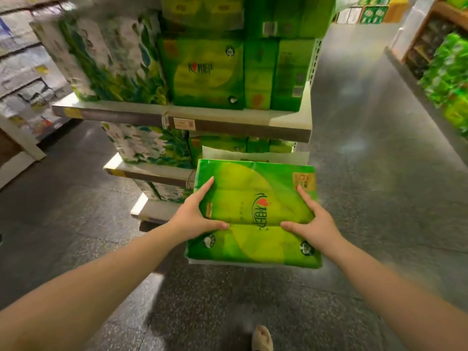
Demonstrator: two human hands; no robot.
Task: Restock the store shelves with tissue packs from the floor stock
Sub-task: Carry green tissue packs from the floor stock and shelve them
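Observation:
I hold a large green tissue pack [253, 196] flat in front of me, level with the lower shelves. My left hand [196, 215] grips its left edge, index finger and thumb lying on the top face. On the pack's right edge my right hand [312, 224] holds it the same way. The remaining fingers of both hands are hidden under the pack. Behind it, the shelf unit [228, 122] carries more green packs [207, 72] and white leaf-printed packs [111, 59] on its upper level.
A lower shelf [149, 172] holds leaf-printed packs beside green ones. Speckled grey floor [367, 160] runs as an aisle to the right. Another rack with green packs [448, 72] stands at the far right, white shelving [22, 79] at the left. My foot [262, 338] shows at the bottom.

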